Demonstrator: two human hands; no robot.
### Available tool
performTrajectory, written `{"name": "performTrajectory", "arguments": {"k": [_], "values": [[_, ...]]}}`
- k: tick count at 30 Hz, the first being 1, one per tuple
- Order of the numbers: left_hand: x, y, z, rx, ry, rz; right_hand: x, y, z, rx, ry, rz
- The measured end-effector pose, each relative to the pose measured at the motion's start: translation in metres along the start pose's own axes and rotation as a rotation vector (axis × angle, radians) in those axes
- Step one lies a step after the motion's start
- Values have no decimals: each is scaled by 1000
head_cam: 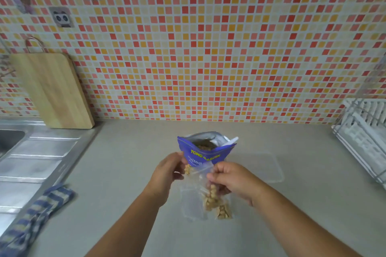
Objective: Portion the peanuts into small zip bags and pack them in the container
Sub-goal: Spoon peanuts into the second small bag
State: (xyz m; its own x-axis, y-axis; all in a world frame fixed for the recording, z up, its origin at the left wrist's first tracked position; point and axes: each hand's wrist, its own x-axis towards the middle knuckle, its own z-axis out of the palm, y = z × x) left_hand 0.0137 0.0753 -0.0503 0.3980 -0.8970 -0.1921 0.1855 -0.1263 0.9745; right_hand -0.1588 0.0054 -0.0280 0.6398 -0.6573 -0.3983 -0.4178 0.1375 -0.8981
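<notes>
At lower centre, the left hand (167,170) and right hand (230,179) pinch a small zip bag (205,183) of peanuts (211,199), fingers closed on its top. Another filled bag (223,212) lies on the surface (125,173). The clear container (265,168) at right looks unpacked; the purple peanut pouch (205,150) stands open.

Wooden cutting board (52,89) leaning upright against mosaic tile wall (208,48), w/ panda sticker (61,17) showing upper left. Steel sink drainboard (31,162) lying at left; blue checked cloth (35,215) draping over its edge onto grey counter (125,152). White dish rack (363,131) standing at right.
</notes>
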Motion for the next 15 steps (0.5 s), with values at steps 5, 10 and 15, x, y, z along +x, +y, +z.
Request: {"name": "performTrajectory", "arguments": {"k": [5, 10, 15], "values": [[4, -69, -7, 680, 186, -224, 29, 61, 8, -342, 274, 186], [10, -101, -1, 936, 162, -235, 42, 83, 24, -462, 397, 221], [14, -97, -4, 1001, 161, -267, 47, 94, 29, -538, 460, 217]]}}
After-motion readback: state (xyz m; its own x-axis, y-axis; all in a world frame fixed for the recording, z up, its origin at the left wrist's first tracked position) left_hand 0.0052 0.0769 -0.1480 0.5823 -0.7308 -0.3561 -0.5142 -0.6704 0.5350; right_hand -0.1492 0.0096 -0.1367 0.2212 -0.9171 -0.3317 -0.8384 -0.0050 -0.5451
